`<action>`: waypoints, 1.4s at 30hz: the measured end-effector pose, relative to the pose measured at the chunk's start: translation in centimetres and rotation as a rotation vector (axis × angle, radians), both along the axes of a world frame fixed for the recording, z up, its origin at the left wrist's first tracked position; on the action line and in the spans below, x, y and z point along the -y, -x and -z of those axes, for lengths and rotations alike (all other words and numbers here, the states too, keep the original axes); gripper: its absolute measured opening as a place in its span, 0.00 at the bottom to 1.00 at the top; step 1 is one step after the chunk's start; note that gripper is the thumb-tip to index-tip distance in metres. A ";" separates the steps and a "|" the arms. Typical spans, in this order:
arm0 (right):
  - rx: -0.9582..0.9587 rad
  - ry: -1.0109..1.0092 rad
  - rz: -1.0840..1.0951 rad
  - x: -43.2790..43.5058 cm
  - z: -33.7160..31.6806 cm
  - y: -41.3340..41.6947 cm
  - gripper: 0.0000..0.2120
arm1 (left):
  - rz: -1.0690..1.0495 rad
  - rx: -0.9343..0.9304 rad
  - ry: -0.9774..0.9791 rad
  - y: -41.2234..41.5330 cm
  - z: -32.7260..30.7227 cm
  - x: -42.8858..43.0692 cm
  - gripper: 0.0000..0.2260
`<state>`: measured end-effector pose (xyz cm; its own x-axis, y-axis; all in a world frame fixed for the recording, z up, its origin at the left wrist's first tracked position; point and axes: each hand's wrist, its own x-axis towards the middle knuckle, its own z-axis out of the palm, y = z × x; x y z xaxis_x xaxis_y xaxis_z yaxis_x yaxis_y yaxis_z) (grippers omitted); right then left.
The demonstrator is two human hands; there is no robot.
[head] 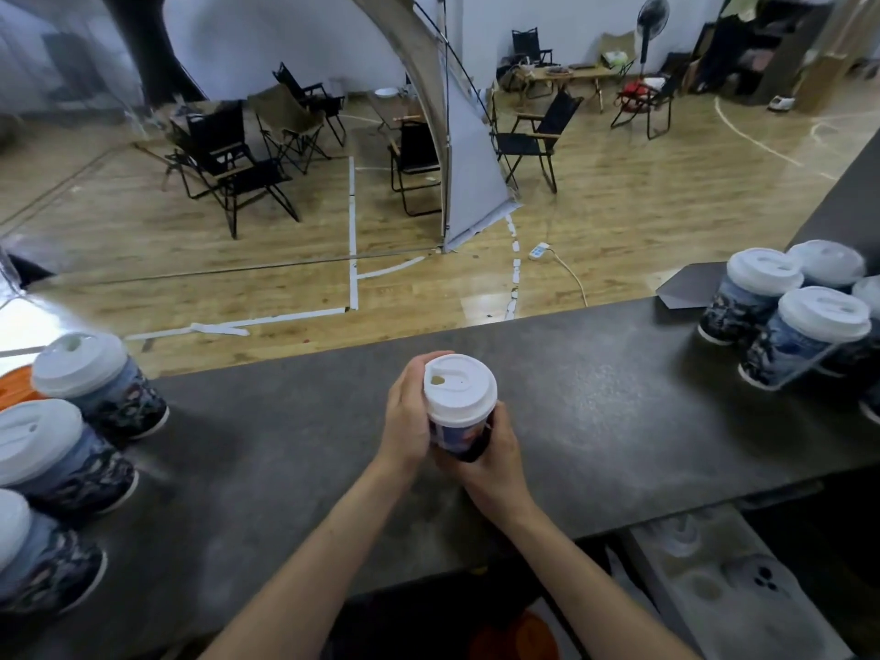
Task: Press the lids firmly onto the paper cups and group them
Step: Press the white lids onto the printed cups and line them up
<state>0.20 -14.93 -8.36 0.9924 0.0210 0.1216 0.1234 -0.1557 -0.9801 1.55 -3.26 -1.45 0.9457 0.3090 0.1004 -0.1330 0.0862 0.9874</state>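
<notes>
Over our dark grey stone counter [595,397], left hand [407,421] and right hand [495,464] wrap the upright white-lidded blue paper cup [459,412]; grouped lidded cups [785,326] stand rightward, nearer the right hand.

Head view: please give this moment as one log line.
left hand: grips cup; right hand: grips cup; lid: on cup
</notes>
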 end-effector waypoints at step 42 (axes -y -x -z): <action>-0.037 -0.025 -0.160 0.5 -0.4 -0.6 0.40 | 0.090 -0.058 0.085 0.4 -0.8 0.6 0.14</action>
